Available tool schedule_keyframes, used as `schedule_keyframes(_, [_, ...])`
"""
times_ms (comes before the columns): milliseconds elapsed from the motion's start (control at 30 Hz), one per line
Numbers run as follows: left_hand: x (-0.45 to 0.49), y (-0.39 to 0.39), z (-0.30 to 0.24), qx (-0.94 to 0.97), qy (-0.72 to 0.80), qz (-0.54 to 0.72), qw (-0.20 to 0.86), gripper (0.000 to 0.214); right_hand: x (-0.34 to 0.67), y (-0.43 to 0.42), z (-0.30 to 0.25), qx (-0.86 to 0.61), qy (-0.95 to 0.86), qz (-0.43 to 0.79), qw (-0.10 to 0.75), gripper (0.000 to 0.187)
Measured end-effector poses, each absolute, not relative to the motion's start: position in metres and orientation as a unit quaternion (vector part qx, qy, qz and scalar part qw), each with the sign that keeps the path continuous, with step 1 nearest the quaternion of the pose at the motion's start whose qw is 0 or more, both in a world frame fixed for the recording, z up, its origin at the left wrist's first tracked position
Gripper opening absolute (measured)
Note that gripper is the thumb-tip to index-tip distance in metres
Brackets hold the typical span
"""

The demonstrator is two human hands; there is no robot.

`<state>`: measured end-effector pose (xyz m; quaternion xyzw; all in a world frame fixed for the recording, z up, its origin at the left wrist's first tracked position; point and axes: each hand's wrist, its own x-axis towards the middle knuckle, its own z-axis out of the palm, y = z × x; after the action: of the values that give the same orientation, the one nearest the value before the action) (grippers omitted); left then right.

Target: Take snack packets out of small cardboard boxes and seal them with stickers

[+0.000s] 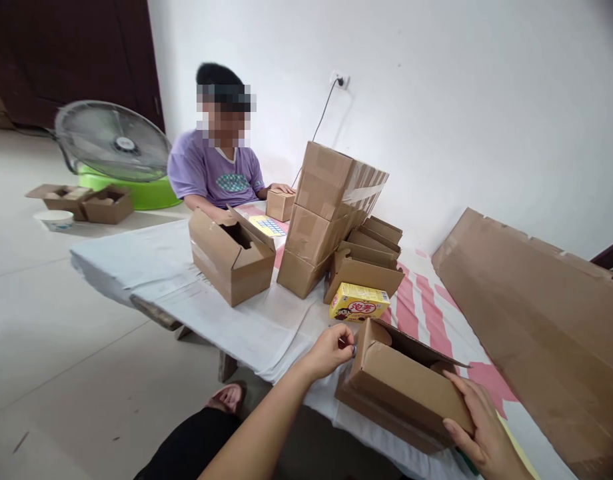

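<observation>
At the near edge of the cloth-covered counter (pixel 151 257), an open carton (pixel 411 383) is lying between the two hands, its long flaps standing apart over a dark gap. The left hand (pixel 335 348) is positioned at the carton's left end, its fingers curling in and its fingertips closing toward the thumb; a small pale item is showing at the tips, too small to identify. Whether those fingertips are touching the cardboard cannot be told. The right hand (pixel 479 423) is gripping the carton's right end, the thumb pressing on the near side and the fingers reaching over the top edge.

Just beyond the carton's left end, a yellow box (pixel 359 303) is lying on its side, apart from both hands and nearer to the left. Behind it, several opened cartons (pixel 364 263) are standing in a row beside a tall stack of taped cartons (pixel 314 223). Left of the stack, a second open carton (pixel 229 260) is resting on the counter. Across from the hands, a co-worker (pixel 214 163) in a purple shirt is sitting, one hand resting on a small carton (pixel 279 205).
</observation>
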<state>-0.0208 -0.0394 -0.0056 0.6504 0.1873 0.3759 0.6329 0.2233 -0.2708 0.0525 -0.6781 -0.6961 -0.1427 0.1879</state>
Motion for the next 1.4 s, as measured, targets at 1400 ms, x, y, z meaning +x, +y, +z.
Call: schedule_keyframes(1400, [0.058, -0.227, -0.009, 0.436, 0.173, 0.080, 0.879, 0.044, 0.160, -0.362, 0.006, -0.745, -0.386, 0.185, 0.511, 0.010])
